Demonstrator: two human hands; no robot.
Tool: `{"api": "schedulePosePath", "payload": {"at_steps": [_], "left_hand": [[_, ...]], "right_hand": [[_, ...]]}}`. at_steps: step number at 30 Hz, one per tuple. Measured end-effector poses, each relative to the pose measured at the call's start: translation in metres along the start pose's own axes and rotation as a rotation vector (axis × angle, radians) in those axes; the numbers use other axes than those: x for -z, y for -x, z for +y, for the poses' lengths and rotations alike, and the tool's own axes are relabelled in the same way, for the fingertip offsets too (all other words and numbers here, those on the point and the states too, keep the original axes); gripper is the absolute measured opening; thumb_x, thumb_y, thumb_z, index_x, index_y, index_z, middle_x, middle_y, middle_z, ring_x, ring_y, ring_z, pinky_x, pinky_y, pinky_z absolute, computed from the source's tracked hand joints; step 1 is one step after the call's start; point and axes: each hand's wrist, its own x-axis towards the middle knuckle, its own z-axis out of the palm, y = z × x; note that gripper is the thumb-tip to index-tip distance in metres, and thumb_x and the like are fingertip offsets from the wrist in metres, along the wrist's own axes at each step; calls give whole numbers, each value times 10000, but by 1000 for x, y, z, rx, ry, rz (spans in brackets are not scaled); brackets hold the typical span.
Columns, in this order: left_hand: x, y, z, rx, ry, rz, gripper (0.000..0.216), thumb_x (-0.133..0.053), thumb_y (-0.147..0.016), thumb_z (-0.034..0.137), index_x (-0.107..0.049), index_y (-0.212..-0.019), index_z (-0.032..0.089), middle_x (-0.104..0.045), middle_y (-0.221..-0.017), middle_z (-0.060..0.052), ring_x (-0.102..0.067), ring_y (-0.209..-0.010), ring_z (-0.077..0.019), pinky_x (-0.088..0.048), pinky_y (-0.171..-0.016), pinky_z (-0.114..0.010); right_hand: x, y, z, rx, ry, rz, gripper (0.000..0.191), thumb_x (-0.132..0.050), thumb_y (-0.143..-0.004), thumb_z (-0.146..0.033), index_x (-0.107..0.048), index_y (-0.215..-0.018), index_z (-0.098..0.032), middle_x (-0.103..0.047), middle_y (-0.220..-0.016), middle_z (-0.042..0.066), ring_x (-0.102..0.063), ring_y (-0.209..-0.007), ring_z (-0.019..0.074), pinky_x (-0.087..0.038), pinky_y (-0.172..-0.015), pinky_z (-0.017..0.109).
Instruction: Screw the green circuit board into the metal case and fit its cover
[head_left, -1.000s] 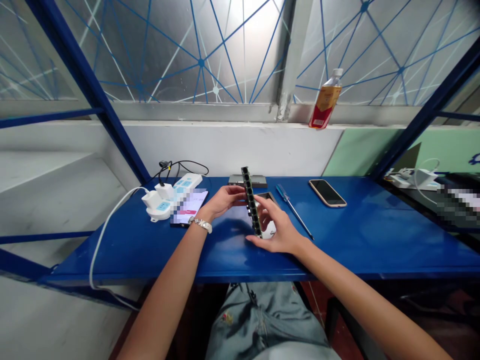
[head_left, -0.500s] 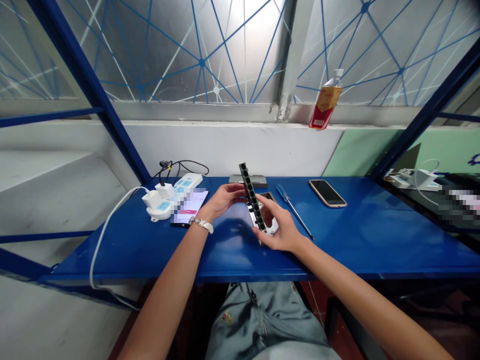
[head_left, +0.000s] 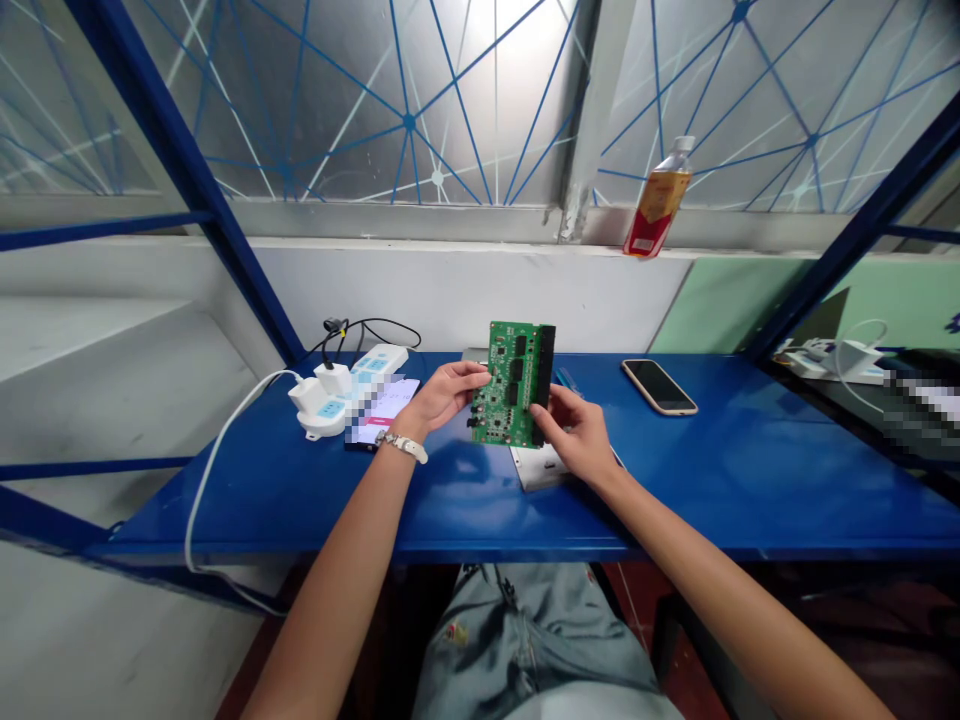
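Note:
A green circuit board [head_left: 501,390] is held up over the blue table, its component side facing me and a row of black ports along its right edge. My left hand [head_left: 448,396] pinches the board's left edge between thumb and fingers. On the other side, my right hand [head_left: 577,432] grips the port edge, thumb in front. Beneath the board and right hand lies a metal casing part [head_left: 534,468], largely covered. Behind the board, the screwdriver [head_left: 568,380] shows only in part.
At the left, a white power strip [head_left: 324,424] with plugs stands by a lit phone [head_left: 384,408]. A second phone [head_left: 658,387] lies at right. A drink bottle [head_left: 658,200] stands on the ledge. A grey metal piece [head_left: 474,355] is mostly hidden behind the board.
The circuit board has been turned from edge-on, ports toward me, to show its green face. My left hand now pinches its left edge, and the casing beneath shows differently.

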Motion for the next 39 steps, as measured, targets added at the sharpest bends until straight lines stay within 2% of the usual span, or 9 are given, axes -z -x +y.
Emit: {"api": "schedulePosePath", "payload": {"at_steps": [9, 11, 14, 16, 18, 25, 28, 32, 39], "left_hand": [[4, 1, 0, 64, -52, -68, 295, -937, -634, 257, -747, -818, 126, -718, -777, -26, -640, -671, -112, -517, -664, -257], [3, 2, 0, 81, -81, -80, 300, -929, -648, 261, -738, -834, 123, -702, -760, -21, -636, -655, -111, -520, -643, -254], [1, 3, 1, 124, -130, -106, 328, -931, -647, 291, -725, -838, 122, -665, -700, 3, -606, -590, -95, -500, -579, -233], [1, 2, 0, 166, -176, -127, 329, -924, -659, 319, -713, -817, 123, -659, -671, 0, -597, -557, -92, -479, -543, -223], [2, 2, -1, 216, -213, -152, 321, -905, -686, 348, -699, -790, 126, -671, -654, -20, -599, -539, -98, -462, -518, -220], [8, 1, -6, 337, -262, -218, 365, -892, -690, 428, -711, -781, 124, -717, -668, -75, -618, -525, -125, -475, -504, -236], [7, 3, -4, 323, -256, -220, 371, -897, -689, 430, -708, -795, 129, -707, -668, -62, -620, -538, -123, -493, -526, -240], [4, 3, -1, 220, -247, -173, 334, -903, -687, 387, -697, -786, 144, -665, -660, -21, -582, -542, -98, -464, -519, -223], [8, -1, -2, 112, -312, -93, 312, -916, -654, 361, -725, -742, 131, -488, -542, 39, -397, -463, -56, -282, -437, -221]], "right_hand": [[0, -4, -2, -199, -198, -3, 467, -705, -869, -565, -736, -1121, -172, -615, -739, -3, -447, -502, 95, -369, -427, 239], [1, -4, -1, -239, -256, 0, 531, -721, -851, -565, -715, -1210, -174, -630, -732, -6, -451, -496, 96, -372, -425, 237], [1, -6, 4, -314, -324, 21, 814, -752, -825, -545, -499, -1518, -203, -532, -585, -78, -405, -443, 98, -373, -424, 234], [2, -9, 6, -357, -338, 41, 937, -780, -801, -515, -382, -1596, -219, -422, -509, -121, -361, -414, 95, -353, -415, 225], [3, -12, 5, -406, -356, 59, 924, -800, -771, -492, -426, -1570, -215, -399, -498, -123, -349, -406, 93, -328, -398, 224], [9, -19, -16, -638, -552, -26, 774, -803, -709, -437, -572, -1408, -197, -599, -639, -60, -357, -355, 74, -224, -296, 232], [8, -19, -12, -655, -596, 6, 739, -847, -663, -403, -604, -1328, -190, -674, -707, -30, -483, -418, 101, -341, -342, 235], [5, -17, -1, -568, -584, 44, 692, -911, -604, -368, -619, -1210, -204, -750, -767, -2, -689, -645, 189, -547, -592, 292], [7, -15, 0, -518, -468, 9, 534, -921, -591, -482, -681, -958, -176, -751, -721, 15, -670, -604, 175, -523, -628, 297]]}}
